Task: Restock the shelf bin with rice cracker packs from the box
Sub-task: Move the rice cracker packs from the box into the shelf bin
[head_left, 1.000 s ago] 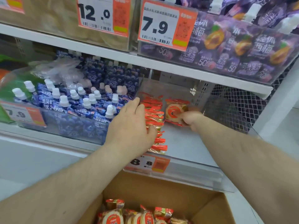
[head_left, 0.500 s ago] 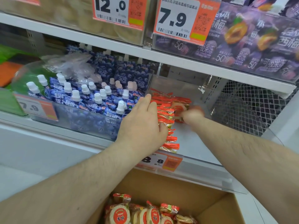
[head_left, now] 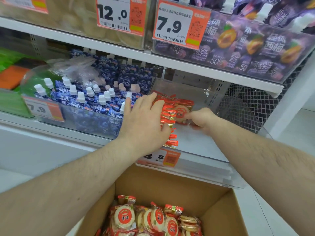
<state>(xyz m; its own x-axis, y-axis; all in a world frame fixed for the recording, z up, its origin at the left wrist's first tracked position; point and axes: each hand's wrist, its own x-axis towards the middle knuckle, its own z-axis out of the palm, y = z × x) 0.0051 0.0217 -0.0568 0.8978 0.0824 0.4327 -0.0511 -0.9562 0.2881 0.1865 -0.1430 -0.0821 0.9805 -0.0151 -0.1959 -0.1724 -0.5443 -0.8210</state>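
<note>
One blurred right hand (head_left: 200, 119), perhaps pinching

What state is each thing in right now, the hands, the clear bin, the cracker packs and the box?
left hand: open, fingers spread over the row of packs
right hand: pinching one pack
held pack: tilted, leaning on the row
row of packs: standing on edge at the bin's left side
shelf bin: mostly unfilled
box: open, packs inside

Upper shelf price tags – 12.0 (head_left: 121, 14), 7.9 (head_left: 177, 26); purple pouches (head_left: 255, 48) – 50%; blue pouch bin tag (head_left: 43, 109) – 7.9.
</note>
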